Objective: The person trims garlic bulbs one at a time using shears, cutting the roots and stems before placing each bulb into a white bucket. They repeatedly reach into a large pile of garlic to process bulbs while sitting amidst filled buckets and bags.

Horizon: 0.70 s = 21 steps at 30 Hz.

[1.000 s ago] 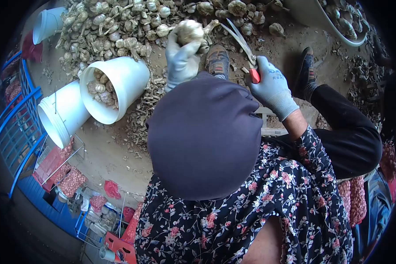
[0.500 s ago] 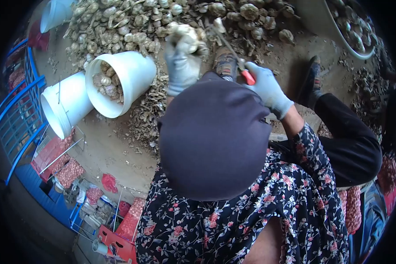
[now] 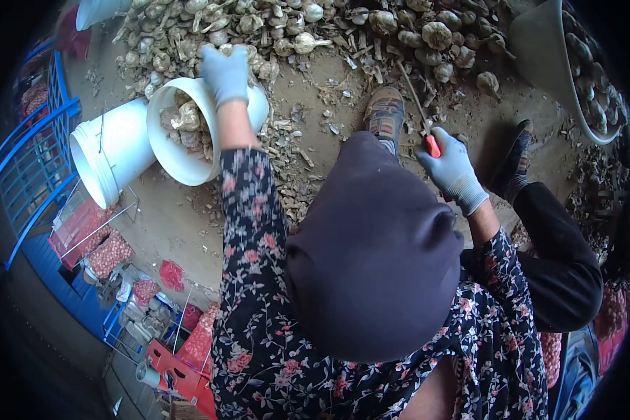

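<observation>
My left hand [image 3: 225, 74], in a light grey glove, reaches over the rim of a tipped white bucket [image 3: 206, 168] to the edge of a garlic pile [image 3: 189, 31]. Its fingers point down at the bulbs, and what they hold, if anything, is hidden. Garlic bulbs [image 3: 187, 117] lie inside that bucket. My right hand [image 3: 449, 159], also gloved, is wrapped round the red handle of a long thin blade [image 3: 414, 91], which points up and left over the ground, near loose bulbs and scraps. It is to the right of a shoe [image 3: 385, 115].
Another white bucket [image 3: 112, 150] lies at the left. A large container [image 3: 549, 56] with bulbs stands at the upper right. Dry peelings [image 3: 297, 147] litter the floor. Blue railings [image 3: 38, 133], filled net sacks [image 3: 110, 253] and a red crate [image 3: 182, 374] are at the lower left.
My left hand has moved left and let go of the garlic it held, and a pale bulb now shows in the bucket mouth. My right hand has shifted right and down with the blade.
</observation>
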Motion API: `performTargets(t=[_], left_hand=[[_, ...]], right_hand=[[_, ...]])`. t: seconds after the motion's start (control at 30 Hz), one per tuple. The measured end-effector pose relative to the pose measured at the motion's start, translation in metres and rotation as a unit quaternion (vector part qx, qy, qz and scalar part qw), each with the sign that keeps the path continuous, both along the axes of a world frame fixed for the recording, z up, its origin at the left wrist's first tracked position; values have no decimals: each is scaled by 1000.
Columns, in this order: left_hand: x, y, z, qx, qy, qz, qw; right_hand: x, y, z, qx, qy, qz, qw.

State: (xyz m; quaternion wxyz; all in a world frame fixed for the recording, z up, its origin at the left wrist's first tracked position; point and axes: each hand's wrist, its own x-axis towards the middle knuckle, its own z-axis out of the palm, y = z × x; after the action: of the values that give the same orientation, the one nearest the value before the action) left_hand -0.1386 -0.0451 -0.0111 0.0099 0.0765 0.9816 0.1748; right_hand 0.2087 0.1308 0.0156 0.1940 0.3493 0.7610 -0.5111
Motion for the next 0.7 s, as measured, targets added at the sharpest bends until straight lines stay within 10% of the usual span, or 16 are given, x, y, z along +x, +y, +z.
performTargets(t=[0.07, 0.13, 0.23, 0.3, 0.37, 0.7], left_hand=[[-34, -10, -103, -72, -33, 109, 991], [-29, 5, -102, -114, -7, 162, 980], [-19, -2, -81, -109, -54, 72, 990], [10, -5, -53, 321, -201, 16, 925], [40, -2, -25, 464, -306, -57, 829], [128, 26, 54, 399, -403, -220, 794]], right_hand=[[3, -2, 5, 20, 4, 10, 1000], [5, 2, 3, 46, -13, 48, 998], [0, 6, -3, 45, -11, 27, 999], [-9, 7, -6, 69, 2, 47, 996], [-19, 5, -5, 91, 12, 75, 993], [-50, 5, 47, 346, 64, 223, 909]])
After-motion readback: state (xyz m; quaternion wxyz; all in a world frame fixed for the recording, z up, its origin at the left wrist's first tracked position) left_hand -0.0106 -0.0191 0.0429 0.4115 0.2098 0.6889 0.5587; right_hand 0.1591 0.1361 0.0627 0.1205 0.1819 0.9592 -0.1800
